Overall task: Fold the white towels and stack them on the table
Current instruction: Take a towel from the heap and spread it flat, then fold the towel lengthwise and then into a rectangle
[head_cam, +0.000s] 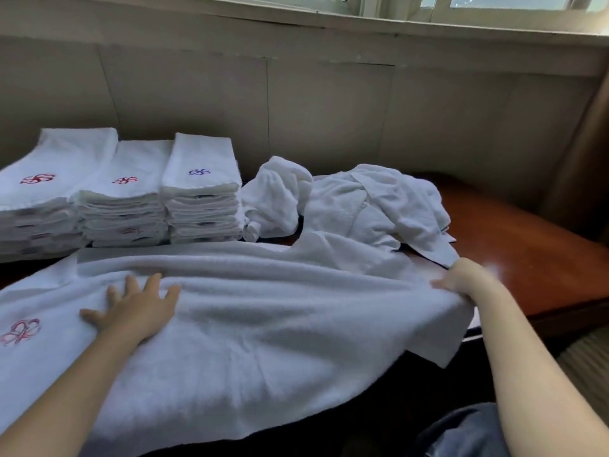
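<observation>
A large white towel (263,324) with a red embroidered emblem at its left end lies spread across the near part of the table, its front edge hanging over. My left hand (135,308) presses flat on it with fingers spread. My right hand (461,280) grips the towel's right edge, fingers curled into the cloth. Three stacks of folded white towels (122,206) stand at the back left. A heap of unfolded white towels (369,206) lies behind the spread towel, at the centre and right.
The brown wooden table (527,258) shows bare at the right, ending in an edge near my right arm. A panelled wall and window sill run behind the table. A carpeted floor and my blue-clad knee are at the lower right.
</observation>
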### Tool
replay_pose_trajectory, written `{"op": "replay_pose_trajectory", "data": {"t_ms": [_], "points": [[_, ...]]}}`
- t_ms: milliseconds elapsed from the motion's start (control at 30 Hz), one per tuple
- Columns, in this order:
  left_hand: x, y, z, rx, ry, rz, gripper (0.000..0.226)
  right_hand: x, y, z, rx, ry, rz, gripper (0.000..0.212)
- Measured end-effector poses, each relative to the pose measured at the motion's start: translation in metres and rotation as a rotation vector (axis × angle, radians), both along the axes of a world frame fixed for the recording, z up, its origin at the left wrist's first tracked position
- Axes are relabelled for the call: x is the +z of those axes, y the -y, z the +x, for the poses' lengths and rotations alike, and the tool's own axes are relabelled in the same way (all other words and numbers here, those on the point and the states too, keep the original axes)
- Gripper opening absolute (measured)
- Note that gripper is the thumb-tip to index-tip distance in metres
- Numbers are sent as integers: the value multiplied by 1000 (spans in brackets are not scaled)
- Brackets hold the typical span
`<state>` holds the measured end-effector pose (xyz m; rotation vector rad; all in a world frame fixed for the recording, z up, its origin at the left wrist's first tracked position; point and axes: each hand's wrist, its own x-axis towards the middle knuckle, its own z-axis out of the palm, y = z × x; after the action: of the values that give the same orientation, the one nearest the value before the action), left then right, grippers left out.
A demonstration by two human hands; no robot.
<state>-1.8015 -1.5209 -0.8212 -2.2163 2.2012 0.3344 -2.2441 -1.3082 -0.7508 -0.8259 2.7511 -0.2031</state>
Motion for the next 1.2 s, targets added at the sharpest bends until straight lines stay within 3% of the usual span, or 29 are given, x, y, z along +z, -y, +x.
{"op": "replay_pose_trajectory", "data": {"t_ms": [67,133,233,367,433,567,667,767,933,1000,1067,1200], "points": [[4,0,2,-24,4,1,69,-9,3,2,-27,-86,70,32],[9,0,6,-58,28,-39,65,-9,19,19,13,-156,-66,22],[15,0,13,-142,59,-126,46,-14,60,55,257,-237,-199,19],[21,0,27,-112,-122,-240,29,-35,103,116,482,-248,-256,30],[26,6,39,-12,-188,-272,37,-43,120,133,478,-281,-284,30],[29,19,79,198,-141,-243,70,-53,146,142,352,-316,-282,25],[24,28,103,305,-94,-235,56,-58,159,144,255,-257,-305,29],[21,36,112,303,-32,-223,47,-58,170,142,177,-224,-316,47],[13,52,117,298,-51,-357,24,-61,172,135,158,-242,-419,29],[8,58,120,378,-228,-485,26,-60,172,134,126,-176,-561,29],[13,67,120,493,-594,-536,30,-54,176,134,92,-41,-688,33],[42,86,118,436,-1210,-400,34,-31,181,131,136,133,-908,29]]}}
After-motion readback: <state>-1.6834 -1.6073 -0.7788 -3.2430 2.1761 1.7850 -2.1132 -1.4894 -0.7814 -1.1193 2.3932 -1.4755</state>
